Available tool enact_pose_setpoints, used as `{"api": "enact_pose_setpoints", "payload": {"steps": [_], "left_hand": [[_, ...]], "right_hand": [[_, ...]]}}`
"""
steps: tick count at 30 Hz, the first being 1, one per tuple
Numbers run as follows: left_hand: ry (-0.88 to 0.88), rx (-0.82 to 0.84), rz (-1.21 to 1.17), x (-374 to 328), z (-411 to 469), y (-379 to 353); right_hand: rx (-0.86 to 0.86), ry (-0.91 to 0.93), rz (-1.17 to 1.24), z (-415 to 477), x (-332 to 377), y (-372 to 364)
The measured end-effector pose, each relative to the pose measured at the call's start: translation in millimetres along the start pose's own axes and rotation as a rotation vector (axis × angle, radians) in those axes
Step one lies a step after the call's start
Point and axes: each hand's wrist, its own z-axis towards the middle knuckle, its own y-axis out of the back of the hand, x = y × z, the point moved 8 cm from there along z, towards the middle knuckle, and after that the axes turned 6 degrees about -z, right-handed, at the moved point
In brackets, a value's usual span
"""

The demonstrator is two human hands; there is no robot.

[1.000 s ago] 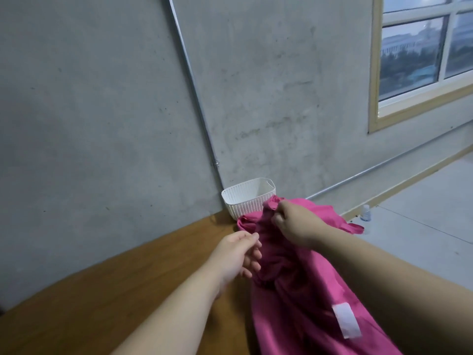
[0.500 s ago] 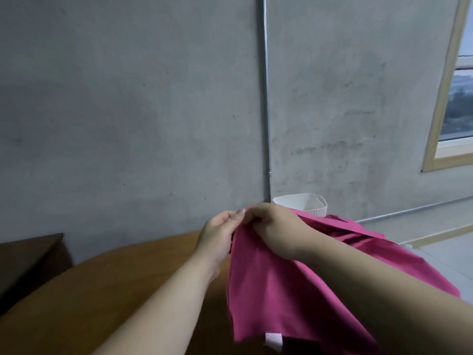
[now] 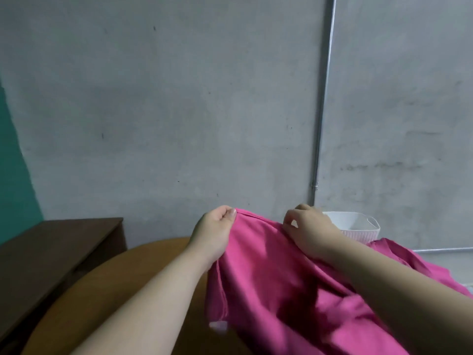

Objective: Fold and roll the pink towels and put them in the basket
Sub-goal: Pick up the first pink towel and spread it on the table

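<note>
Left hand: I see my left hand (image 3: 216, 233) clenched on the upper left corner of the pink towel (image 3: 276, 283), thumb and curled fingers pinching the hem and holding it up above the table.
Right hand: my right hand (image 3: 311, 230) pinches the same top edge further to the right, thumb and forefinger closed on a fold of cloth; the other fingers are curled behind, and I cannot tell whether they touch the fabric.
Pink towel: it hangs from both grips, its top edge stretched between my hands and sagging a little in the middle. The body drapes down towards me and to the right, passing under my right forearm. Its left edge hangs nearly straight, with a hem seam showing. A small white label (image 3: 218, 325) sits at the lower left corner, blurred.
More pink cloth: further folds (image 3: 419, 267) lie to the right beyond my right forearm; I cannot tell whether they belong to the same towel or to another.
Basket: the white basket (image 3: 358, 228) stands at the far right of the table, against the grey wall (image 3: 179, 111), just behind my right hand and partly hidden by it. What I can see of its inside holds no towel.
Table: the brown wooden table (image 3: 107, 290) has a rounded far edge; its left part is bare.
Left side: a darker wooden cabinet (image 3: 51, 252) stands to the left, lower than the table.
Wall: a thin metal pipe (image 3: 321, 111) runs down it above the basket.
</note>
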Motion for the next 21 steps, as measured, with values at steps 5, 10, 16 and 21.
{"api": "enact_pose_setpoints", "payload": {"steps": [5,10,16,21], "left_hand": [[-0.01,-0.027,-0.024,-15,6,39],[-0.048,-0.044,0.066,-37,10,62],[-0.046,-0.035,0.206,-45,14,88],[-0.048,-0.042,0.191,-53,13,93]], "right_hand": [[0.166,0.093,0.095,2,28,-12],[0.282,0.199,0.629,0,74,-15],[0.274,0.238,0.82,3,110,1],[0.258,0.338,0.495,-10,144,2]]}}
